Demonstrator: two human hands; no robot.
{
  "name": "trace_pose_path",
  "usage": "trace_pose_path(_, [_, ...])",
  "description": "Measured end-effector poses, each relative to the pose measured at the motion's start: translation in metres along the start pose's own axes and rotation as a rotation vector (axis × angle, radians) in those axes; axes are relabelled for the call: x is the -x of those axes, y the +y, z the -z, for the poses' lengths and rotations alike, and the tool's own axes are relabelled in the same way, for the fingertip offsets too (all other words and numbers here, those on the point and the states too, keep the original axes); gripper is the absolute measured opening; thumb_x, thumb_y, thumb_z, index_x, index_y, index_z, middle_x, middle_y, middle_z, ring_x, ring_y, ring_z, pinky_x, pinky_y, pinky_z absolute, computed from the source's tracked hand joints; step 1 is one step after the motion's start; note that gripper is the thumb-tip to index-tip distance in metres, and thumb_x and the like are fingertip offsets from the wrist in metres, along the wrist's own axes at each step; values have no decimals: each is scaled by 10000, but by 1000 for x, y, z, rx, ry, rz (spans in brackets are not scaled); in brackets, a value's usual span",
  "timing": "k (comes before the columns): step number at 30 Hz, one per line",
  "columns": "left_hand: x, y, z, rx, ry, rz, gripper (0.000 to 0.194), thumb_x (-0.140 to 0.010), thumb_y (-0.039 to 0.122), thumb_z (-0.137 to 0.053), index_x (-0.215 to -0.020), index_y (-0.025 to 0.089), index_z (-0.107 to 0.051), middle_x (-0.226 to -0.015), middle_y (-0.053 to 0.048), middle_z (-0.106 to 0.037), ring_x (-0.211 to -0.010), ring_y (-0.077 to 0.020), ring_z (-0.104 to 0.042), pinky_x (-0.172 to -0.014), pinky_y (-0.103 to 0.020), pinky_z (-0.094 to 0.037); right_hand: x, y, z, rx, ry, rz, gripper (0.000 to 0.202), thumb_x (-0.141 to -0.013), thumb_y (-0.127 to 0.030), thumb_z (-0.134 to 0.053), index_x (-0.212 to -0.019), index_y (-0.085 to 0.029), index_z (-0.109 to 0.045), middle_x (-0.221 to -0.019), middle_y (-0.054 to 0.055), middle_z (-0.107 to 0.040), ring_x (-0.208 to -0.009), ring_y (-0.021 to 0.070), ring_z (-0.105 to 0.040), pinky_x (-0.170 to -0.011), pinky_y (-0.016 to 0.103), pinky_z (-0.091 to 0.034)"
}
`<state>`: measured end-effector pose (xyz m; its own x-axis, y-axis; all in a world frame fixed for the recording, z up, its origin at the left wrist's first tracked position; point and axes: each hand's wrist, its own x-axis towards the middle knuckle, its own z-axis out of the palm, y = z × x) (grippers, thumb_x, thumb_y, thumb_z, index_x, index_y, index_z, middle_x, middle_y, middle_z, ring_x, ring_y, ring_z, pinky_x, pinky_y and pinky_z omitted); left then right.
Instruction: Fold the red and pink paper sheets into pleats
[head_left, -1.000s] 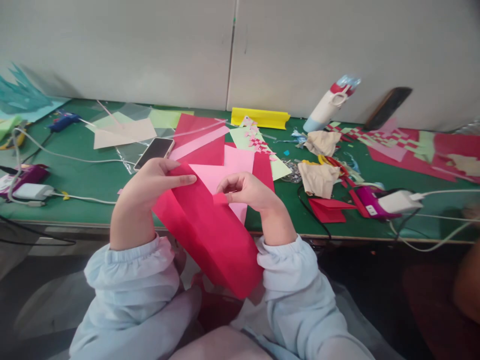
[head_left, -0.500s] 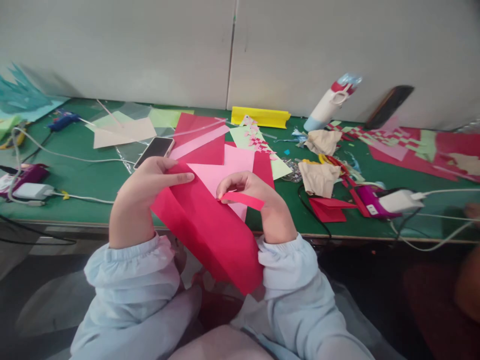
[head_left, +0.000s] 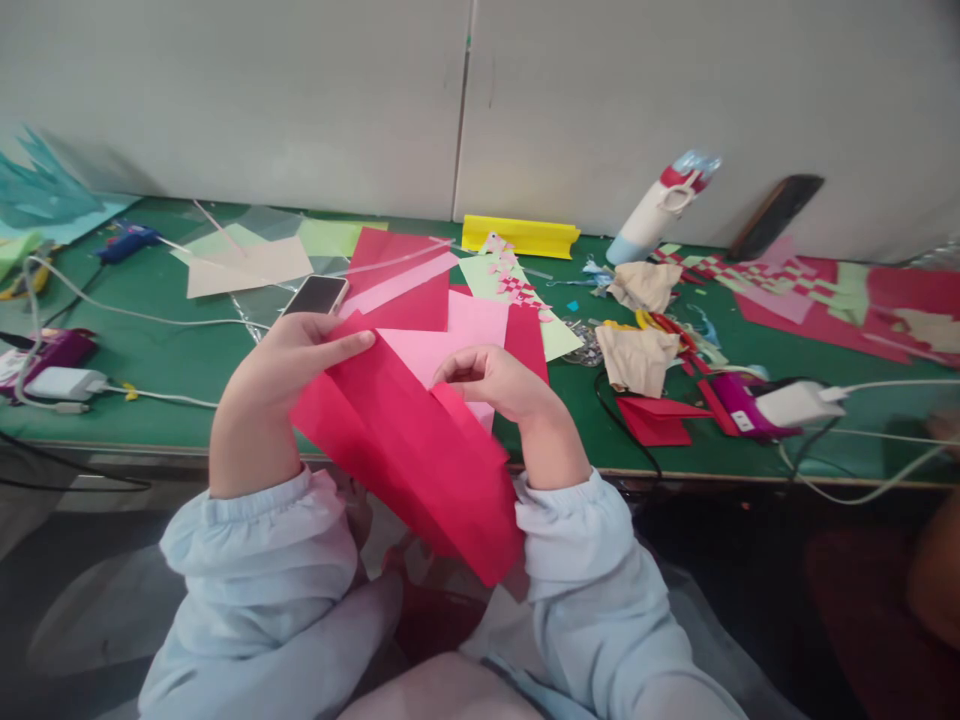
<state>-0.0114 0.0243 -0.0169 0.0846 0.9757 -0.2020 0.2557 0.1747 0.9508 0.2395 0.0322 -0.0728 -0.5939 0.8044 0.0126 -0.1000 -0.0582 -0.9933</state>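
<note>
A folded-over red paper sheet [head_left: 409, 450] hangs tilted between my two hands, over the table's front edge. My left hand [head_left: 296, 365] pinches its upper left corner, thumb on top. My right hand [head_left: 487, 378] is at the sheet's upper right edge, with thumb and fingers pinched on a narrow red paper strip [head_left: 452, 402]. This strip lies against the sheet, and I cannot tell whether the two are joined. Behind my hands, pink paper [head_left: 480, 315] rests on more red paper [head_left: 527, 345].
A phone [head_left: 319, 294] lies beyond my left hand. Right of my right hand are beige cloth pieces [head_left: 637, 358], folded red paper [head_left: 660, 420] and a purple power strip [head_left: 739, 405] with cables. A white bottle [head_left: 656, 210] leans at the back, near a yellow folded piece [head_left: 517, 237].
The red strip's free end, which stuck out to the right over my right wrist, now lies down along the sheet. My left hand and the sheet's upper corner have shifted slightly left.
</note>
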Motion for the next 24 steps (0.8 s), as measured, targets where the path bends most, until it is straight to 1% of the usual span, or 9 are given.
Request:
trace_pose_path(2, [0, -2, 4, 1, 13, 14, 441, -620, 514, -818, -850, 146, -739, -804, -91, -741, -639, -208, -675, -572, -315, -537, 0, 1, 0, -29, 40, -3, 217, -654, -286, -820, -795, -151, -725, -744, -2, -684, -667, 90, -603, -660, 221, -509])
trace_pose_path(7, [-3, -6, 12, 86, 77, -14, 401, -616, 419, -854, -846, 120, -718, -761, -74, -739, -625, -194, -671, -554, -296, -527, -1, 3, -2, -97, 112, -18, 188, -660, -254, -814, -786, -154, -715, -723, -23, -666, -647, 68, -594, -644, 192, -502])
trace_pose_path(13, [-8, -10, 15, 85, 115, -39, 386, -601, 412, -865, -822, 126, -729, -720, -58, -738, -593, -175, -672, -519, -262, -524, -5, 6, -2, -149, 99, 5, 193, -638, -244, -835, -762, -162, -712, -708, -34, -663, -625, 59, -581, -629, 186, -496])
trace_pose_path(16, [-9, -11, 16, 91, 113, -45, 387, -588, 412, -872, -818, 131, -737, -726, -59, -742, -590, -175, -676, -514, -260, -531, -6, 5, -2, -138, 93, 21, 231, -615, -276, -854, -763, -165, -714, -722, -22, -676, -646, 76, -593, -635, 201, -498])
trace_pose_path(20, [-10, -12, 17, 114, 112, -40, 385, -575, 407, -878, -817, 139, -746, -731, -66, -746, -596, -187, -686, -520, -273, -548, -4, 1, -2, -112, 83, 30, 260, -617, -333, -861, -741, -165, -705, -718, -17, -670, -645, 82, -591, -635, 213, -495])
trace_pose_path(24, [-11, -15, 19, 118, 125, -30, 376, -581, 407, -875, -821, 147, -750, -744, -66, -747, -592, -178, -681, -514, -263, -541, -2, -2, -2, -94, 74, 40, 265, -612, -342, -868, -720, -165, -704, -723, -10, -668, -661, 84, -591, -634, 210, -489])
